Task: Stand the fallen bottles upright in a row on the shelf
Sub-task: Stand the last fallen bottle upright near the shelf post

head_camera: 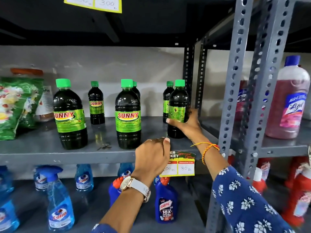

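Two large Sunny bottles (70, 113) (128, 114) stand upright at the front of the grey shelf (42, 148). The left hand (152, 157) hovers loosely curled, holding nothing. The right hand (186, 123) grips the third Sunny bottle (178, 105); set its base flat, level with the others, before letting go.

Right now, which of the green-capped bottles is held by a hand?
The rightmost front bottle, beside the shelf post: the right hand grips it, label turned sideways. The others stand untouched.

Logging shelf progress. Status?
Right hand gripping upright Sunny bottle. Left hand empty at shelf edge. No fallen bottles visible.
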`<act>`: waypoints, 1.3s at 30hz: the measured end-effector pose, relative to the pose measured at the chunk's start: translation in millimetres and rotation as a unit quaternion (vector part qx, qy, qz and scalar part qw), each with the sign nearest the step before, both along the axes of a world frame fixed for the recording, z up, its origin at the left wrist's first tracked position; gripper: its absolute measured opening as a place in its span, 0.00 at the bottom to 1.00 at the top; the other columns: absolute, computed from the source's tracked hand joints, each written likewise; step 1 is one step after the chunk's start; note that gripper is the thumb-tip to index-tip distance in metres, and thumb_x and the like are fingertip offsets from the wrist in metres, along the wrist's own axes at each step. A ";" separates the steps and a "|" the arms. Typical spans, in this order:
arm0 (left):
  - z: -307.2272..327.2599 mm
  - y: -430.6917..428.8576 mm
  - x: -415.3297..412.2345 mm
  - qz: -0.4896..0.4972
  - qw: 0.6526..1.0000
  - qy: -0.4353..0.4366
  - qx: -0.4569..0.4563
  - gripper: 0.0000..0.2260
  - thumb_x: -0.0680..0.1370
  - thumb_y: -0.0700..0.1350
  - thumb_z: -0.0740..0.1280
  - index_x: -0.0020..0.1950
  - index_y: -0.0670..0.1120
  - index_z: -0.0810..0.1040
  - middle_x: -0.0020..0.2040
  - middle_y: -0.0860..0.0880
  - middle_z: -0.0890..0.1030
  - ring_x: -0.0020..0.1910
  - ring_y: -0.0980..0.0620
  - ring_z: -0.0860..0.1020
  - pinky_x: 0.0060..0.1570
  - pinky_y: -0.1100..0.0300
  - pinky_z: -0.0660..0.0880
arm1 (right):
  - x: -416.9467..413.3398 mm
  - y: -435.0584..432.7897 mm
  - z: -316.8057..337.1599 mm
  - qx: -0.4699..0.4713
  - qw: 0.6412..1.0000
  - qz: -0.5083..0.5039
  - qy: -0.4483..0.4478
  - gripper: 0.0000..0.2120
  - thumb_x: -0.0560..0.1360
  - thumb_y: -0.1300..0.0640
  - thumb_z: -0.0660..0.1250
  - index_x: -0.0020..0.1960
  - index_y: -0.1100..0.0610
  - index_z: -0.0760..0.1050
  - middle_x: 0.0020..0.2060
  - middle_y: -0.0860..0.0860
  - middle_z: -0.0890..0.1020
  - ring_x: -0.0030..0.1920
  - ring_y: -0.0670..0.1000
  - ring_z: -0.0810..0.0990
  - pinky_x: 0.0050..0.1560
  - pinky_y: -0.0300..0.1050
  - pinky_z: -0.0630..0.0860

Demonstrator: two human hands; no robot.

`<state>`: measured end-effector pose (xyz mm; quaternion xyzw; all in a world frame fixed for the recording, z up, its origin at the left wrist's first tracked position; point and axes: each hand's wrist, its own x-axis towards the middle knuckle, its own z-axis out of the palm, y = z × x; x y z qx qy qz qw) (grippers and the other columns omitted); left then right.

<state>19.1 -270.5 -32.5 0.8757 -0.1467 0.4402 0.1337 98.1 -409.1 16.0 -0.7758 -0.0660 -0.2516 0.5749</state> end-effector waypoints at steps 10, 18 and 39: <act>2.5 15.9 11.0 -0.035 0.999 0.024 0.017 0.19 0.79 0.57 0.56 0.38 0.47 0.78 0.32 0.47 0.81 0.31 0.44 0.78 0.26 0.60 0.59 | -6.0 -2.3 2.3 0.066 0.997 0.030 0.000 0.34 0.65 0.60 0.76 0.63 0.61 0.61 0.51 0.52 0.76 0.51 0.51 0.76 0.53 0.43 0.70; -0.9 19.7 14.2 -0.069 0.998 0.010 0.001 0.15 0.78 0.55 0.60 0.43 0.48 0.80 0.35 0.47 0.83 0.33 0.44 0.80 0.28 0.61 0.62 | -14.5 -3.3 5.8 0.059 0.997 0.054 0.014 0.19 0.69 0.63 0.71 0.59 0.60 0.71 0.43 0.49 0.79 0.44 0.47 0.78 0.40 0.33 0.72; -0.5 19.1 10.9 -0.068 0.998 0.002 0.006 0.15 0.78 0.54 0.60 0.44 0.46 0.80 0.36 0.48 0.83 0.33 0.47 0.79 0.29 0.62 0.62 | -19.7 -1.9 4.9 0.046 0.998 0.016 0.040 0.32 0.67 0.59 0.75 0.65 0.59 0.63 0.53 0.52 0.75 0.53 0.52 0.73 0.55 0.43 0.68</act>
